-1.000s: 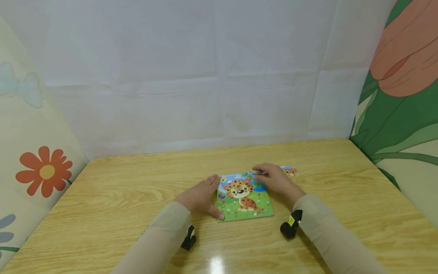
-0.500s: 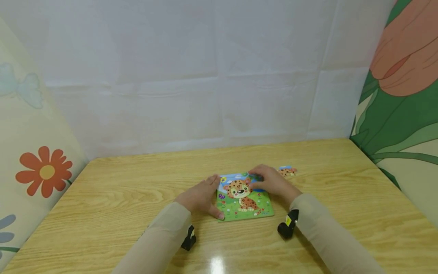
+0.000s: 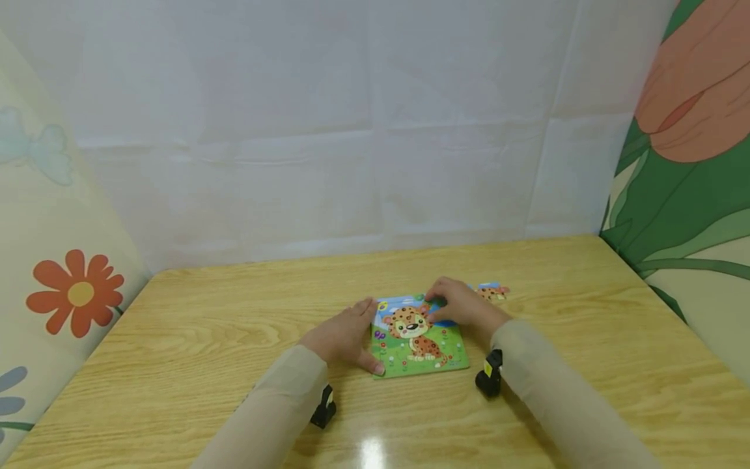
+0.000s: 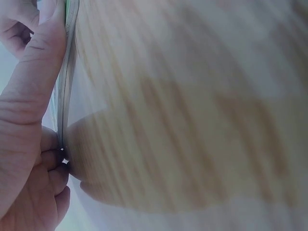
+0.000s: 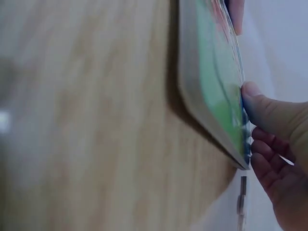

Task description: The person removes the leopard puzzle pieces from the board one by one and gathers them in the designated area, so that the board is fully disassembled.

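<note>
A square jigsaw puzzle (image 3: pixel 418 348) with a cartoon leopard on grass lies on the table in the head view. My left hand (image 3: pixel 342 335) grips its left side, thumb on the near corner and fingers along the far part of that edge. In the left wrist view, the left thumb (image 4: pixel 36 72) lies against the board's edge. At the puzzle's upper right, my right hand (image 3: pixel 463 305) has curled fingers, with a small puzzle piece mostly hidden under them. From the right wrist, the right thumb (image 5: pixel 262 98) touches the board's printed face (image 5: pixel 216 82).
Loose puzzle pieces (image 3: pixel 492 292) with leopard print and blue sky lie just beyond the right hand. The wooden table (image 3: pixel 222 326) reaches back to a white cloth (image 3: pixel 281 163). Painted panels stand at both sides. A dark camera (image 3: pixel 489 374) hangs at the right wrist.
My right hand has shifted slightly left and settled over the puzzle's upper right, bringing the small piece down there. More of the loose pieces show behind it. The left hand stays in place.
</note>
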Available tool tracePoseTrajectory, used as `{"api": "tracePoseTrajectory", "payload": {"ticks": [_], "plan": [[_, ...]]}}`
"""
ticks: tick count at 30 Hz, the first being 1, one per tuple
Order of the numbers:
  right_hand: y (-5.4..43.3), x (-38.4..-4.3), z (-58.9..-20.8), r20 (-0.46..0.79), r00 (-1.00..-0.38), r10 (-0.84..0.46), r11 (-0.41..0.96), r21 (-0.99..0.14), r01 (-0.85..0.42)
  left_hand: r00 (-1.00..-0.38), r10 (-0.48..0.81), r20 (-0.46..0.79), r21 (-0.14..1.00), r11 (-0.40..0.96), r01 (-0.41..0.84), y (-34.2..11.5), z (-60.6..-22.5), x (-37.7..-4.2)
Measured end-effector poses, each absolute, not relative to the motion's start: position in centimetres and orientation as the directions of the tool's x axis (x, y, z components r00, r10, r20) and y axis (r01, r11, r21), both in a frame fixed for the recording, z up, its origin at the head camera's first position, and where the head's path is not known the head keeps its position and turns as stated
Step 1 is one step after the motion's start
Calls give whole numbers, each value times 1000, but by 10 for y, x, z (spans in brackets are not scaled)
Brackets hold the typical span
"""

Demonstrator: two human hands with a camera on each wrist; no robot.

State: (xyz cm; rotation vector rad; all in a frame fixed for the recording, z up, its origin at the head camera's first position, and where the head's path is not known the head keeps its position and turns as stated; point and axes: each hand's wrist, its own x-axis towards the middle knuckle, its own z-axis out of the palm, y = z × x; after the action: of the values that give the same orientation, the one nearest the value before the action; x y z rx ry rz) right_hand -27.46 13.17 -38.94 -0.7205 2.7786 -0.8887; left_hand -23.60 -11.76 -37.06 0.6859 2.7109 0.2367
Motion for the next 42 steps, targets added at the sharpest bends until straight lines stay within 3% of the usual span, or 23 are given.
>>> {"api": "tracePoseTrajectory", "payload": {"ticks": [12, 20, 42], "plan": [[130, -277, -384, -37, -874, -484, 727, -572, -379, -828, 481, -287, 247, 872, 422, -119, -371, -236], [122, -279, -381, -100, -901, -421, 767, -570, -295, -828, 484, -283, 250, 871, 424, -118, -372, -237], [119, -277, -374, -119, -890, -441, 799, -504, -328, -831, 479, -283, 230, 875, 426, -117, -372, -238]]}}
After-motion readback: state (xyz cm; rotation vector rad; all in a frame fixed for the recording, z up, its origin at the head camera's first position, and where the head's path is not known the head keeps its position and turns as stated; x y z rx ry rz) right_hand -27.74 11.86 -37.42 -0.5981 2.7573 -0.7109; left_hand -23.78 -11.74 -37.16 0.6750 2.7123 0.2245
